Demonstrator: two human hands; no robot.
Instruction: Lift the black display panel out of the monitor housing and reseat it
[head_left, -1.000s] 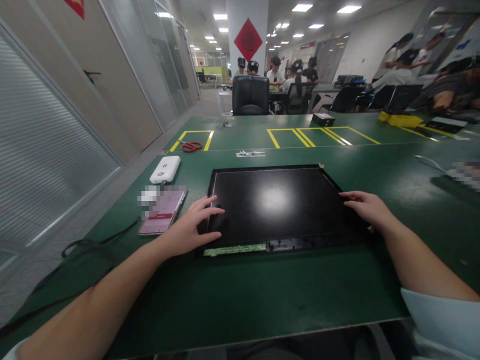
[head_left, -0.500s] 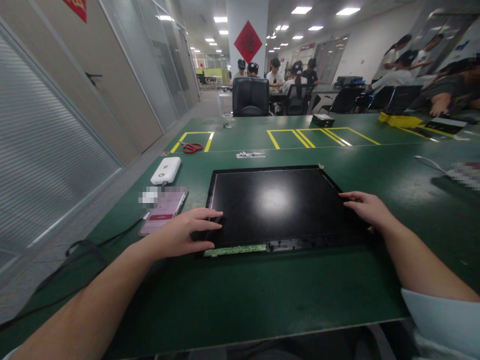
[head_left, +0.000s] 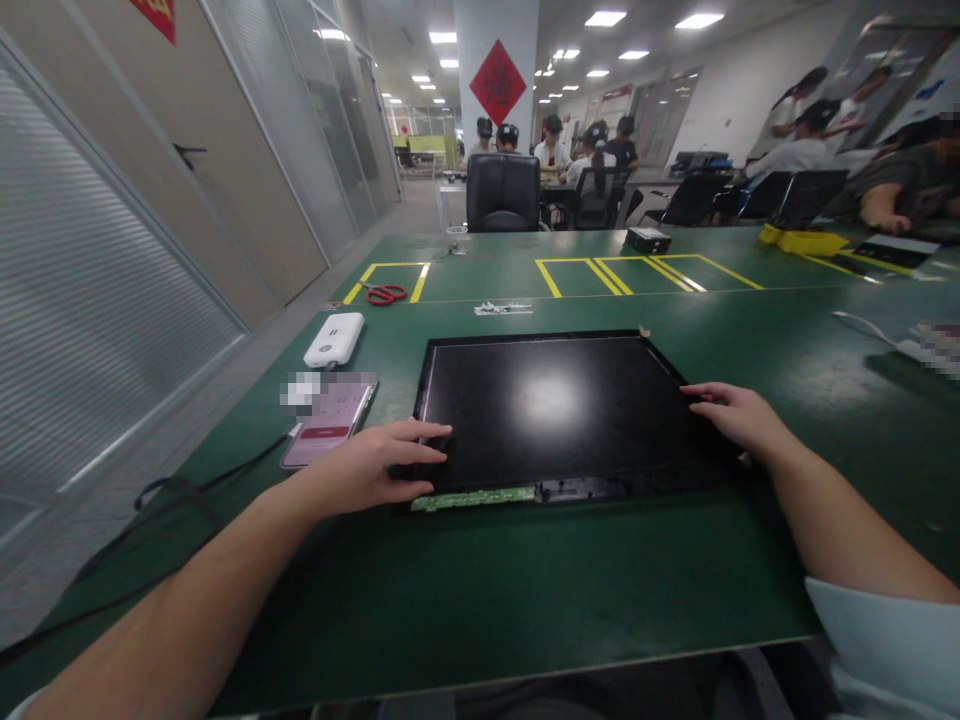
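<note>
A black flat display panel (head_left: 559, 405) lies face up on the green table (head_left: 525, 580), with a green circuit strip (head_left: 472, 499) along its near edge. My left hand (head_left: 371, 467) rests at the panel's near left corner, fingers stretched out and touching its edge. At the panel's right edge lies my right hand (head_left: 739, 418), its fingers extended flat on the frame. Neither hand grips anything that I can see.
A phone (head_left: 330, 430) with a lit screen lies left of the panel, a white power bank (head_left: 334, 339) beyond it, and a black cable (head_left: 172, 495) trails off the left edge. Red scissors (head_left: 385, 293) and a small black box (head_left: 648, 239) sit farther back. Several people sit at tables behind.
My left hand slid off the panel's surface toward its near left corner, the fingers now lying along the edge. My right hand has stayed in place.
</note>
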